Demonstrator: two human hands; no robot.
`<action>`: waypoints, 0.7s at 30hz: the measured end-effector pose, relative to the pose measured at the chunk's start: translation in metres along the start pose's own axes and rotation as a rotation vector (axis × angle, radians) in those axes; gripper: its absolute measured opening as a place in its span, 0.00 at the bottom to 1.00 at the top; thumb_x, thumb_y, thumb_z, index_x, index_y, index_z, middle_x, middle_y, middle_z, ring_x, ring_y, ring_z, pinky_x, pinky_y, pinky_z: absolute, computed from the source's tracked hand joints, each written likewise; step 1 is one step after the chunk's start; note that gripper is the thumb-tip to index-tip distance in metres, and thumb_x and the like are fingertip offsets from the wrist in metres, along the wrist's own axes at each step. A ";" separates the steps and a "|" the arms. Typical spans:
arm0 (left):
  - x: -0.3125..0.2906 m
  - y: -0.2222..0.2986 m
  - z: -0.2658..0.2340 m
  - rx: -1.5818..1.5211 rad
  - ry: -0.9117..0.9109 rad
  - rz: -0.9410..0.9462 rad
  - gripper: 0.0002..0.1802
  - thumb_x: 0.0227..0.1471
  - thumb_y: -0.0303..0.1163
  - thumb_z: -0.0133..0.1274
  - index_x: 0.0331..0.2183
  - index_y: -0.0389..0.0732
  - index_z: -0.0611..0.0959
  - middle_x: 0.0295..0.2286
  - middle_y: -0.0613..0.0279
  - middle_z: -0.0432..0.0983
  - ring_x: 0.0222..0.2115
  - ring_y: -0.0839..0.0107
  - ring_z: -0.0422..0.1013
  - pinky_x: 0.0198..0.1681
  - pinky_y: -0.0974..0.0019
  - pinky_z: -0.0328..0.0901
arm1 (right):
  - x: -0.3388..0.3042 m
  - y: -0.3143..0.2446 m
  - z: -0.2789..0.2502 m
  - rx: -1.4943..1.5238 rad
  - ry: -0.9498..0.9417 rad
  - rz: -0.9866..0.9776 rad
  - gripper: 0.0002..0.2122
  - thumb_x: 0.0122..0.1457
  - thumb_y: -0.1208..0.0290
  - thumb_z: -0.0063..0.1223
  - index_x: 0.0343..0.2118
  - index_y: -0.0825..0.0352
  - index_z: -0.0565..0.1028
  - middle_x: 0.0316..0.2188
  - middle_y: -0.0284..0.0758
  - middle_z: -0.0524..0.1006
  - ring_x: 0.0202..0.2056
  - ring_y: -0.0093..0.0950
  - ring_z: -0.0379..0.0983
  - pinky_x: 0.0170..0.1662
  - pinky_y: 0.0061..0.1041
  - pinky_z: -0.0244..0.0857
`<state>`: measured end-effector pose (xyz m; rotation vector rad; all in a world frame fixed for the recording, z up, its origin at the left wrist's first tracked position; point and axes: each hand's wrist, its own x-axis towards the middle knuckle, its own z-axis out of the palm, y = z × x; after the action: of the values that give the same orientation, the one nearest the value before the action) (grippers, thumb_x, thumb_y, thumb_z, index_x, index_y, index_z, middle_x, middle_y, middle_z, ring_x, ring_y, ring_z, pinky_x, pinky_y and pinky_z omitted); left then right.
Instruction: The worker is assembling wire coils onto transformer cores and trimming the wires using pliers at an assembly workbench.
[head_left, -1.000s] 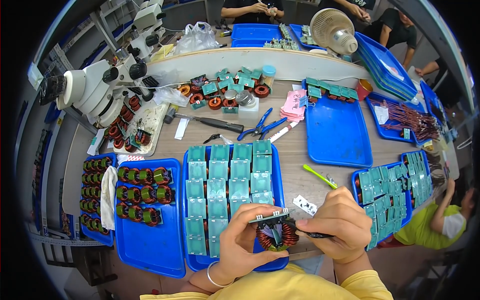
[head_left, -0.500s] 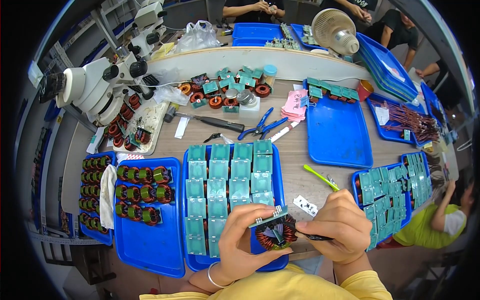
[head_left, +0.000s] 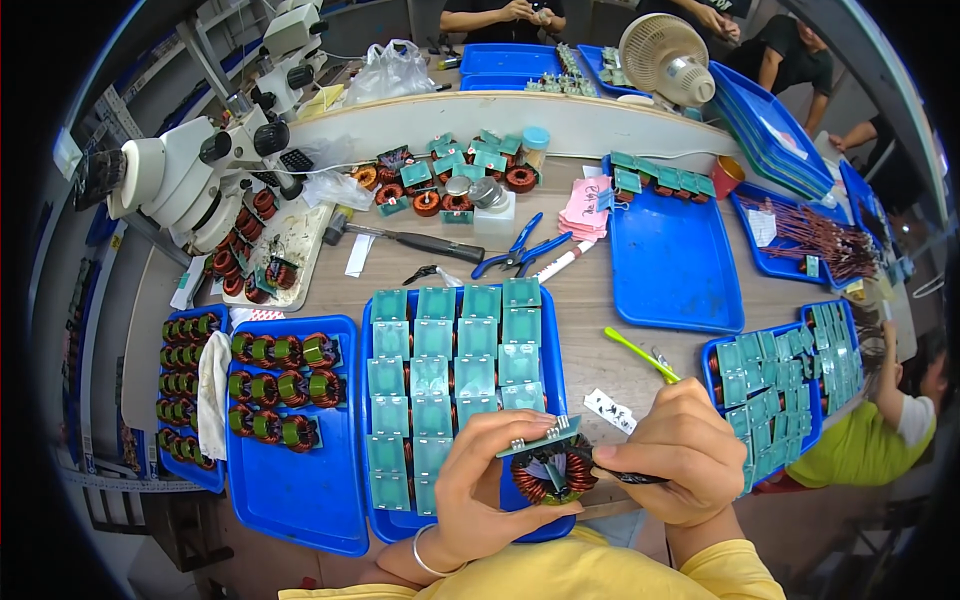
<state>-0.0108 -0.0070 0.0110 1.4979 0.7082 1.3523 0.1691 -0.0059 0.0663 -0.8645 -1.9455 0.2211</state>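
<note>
My left hand [head_left: 478, 500] grips a toroidal coil [head_left: 560, 482] by its edges, thumb below and fingers above. The coil is wound with copper-coloured wire, and a small green board [head_left: 540, 438] with metal pins sits on its top side. Closed in a pinch, my right hand [head_left: 692, 455] holds a slim black tool [head_left: 632, 477]. The tool's tip meets the coil's right side, and its exact kind is hidden by my fingers. Just beyond my left hand is a blue tray [head_left: 558, 350] filled with rows of green-topped coils.
Left of it stands a blue tray [head_left: 290, 500] with green-banded coils. A lime-green stick [head_left: 640, 353] and a marked white strip [head_left: 609, 411] lie near my right hand. Farther back are blue pliers [head_left: 520, 250], a hammer [head_left: 420, 243], a blue tray [head_left: 675, 270] and a microscope [head_left: 180, 175].
The view has shifted very slightly. Both hands keep nearly the same pose, the coil and the black tool still in them.
</note>
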 end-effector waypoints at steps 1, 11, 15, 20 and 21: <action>0.000 0.000 0.000 -0.005 -0.001 -0.002 0.35 0.26 0.25 0.69 0.41 0.32 0.73 0.40 0.53 0.67 0.43 0.63 0.66 0.47 0.64 0.63 | 0.000 0.000 0.000 -0.004 -0.002 0.001 0.15 0.33 0.78 0.61 0.30 0.66 0.79 0.19 0.28 0.71 0.20 0.24 0.66 0.28 0.22 0.58; 0.000 0.002 0.000 0.002 -0.012 0.002 0.36 0.26 0.25 0.69 0.42 0.32 0.73 0.40 0.53 0.66 0.43 0.63 0.66 0.48 0.63 0.62 | 0.000 0.001 0.001 -0.022 0.008 -0.002 0.15 0.33 0.78 0.61 0.30 0.66 0.79 0.19 0.28 0.71 0.20 0.23 0.66 0.27 0.22 0.58; 0.000 0.003 0.000 -0.005 -0.019 -0.006 0.36 0.26 0.25 0.69 0.42 0.32 0.73 0.40 0.53 0.66 0.43 0.63 0.67 0.48 0.64 0.63 | 0.002 -0.003 0.003 -0.027 0.030 0.011 0.11 0.33 0.79 0.62 0.25 0.65 0.78 0.16 0.27 0.70 0.18 0.23 0.65 0.26 0.21 0.56; -0.002 0.002 -0.001 -0.009 -0.010 -0.023 0.38 0.26 0.26 0.69 0.44 0.31 0.72 0.41 0.53 0.66 0.43 0.64 0.66 0.47 0.65 0.62 | 0.002 -0.002 0.004 -0.037 0.052 0.029 0.08 0.34 0.80 0.63 0.20 0.64 0.76 0.14 0.26 0.70 0.17 0.22 0.64 0.24 0.21 0.53; -0.002 0.002 -0.001 -0.009 -0.010 -0.024 0.38 0.26 0.26 0.69 0.44 0.31 0.72 0.41 0.53 0.66 0.43 0.64 0.66 0.47 0.65 0.62 | 0.001 -0.001 0.002 -0.038 0.034 0.007 0.10 0.34 0.79 0.62 0.25 0.65 0.78 0.16 0.27 0.70 0.18 0.22 0.65 0.26 0.21 0.56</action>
<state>-0.0124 -0.0093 0.0118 1.4841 0.7108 1.3273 0.1671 -0.0058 0.0663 -0.8946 -1.9212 0.1730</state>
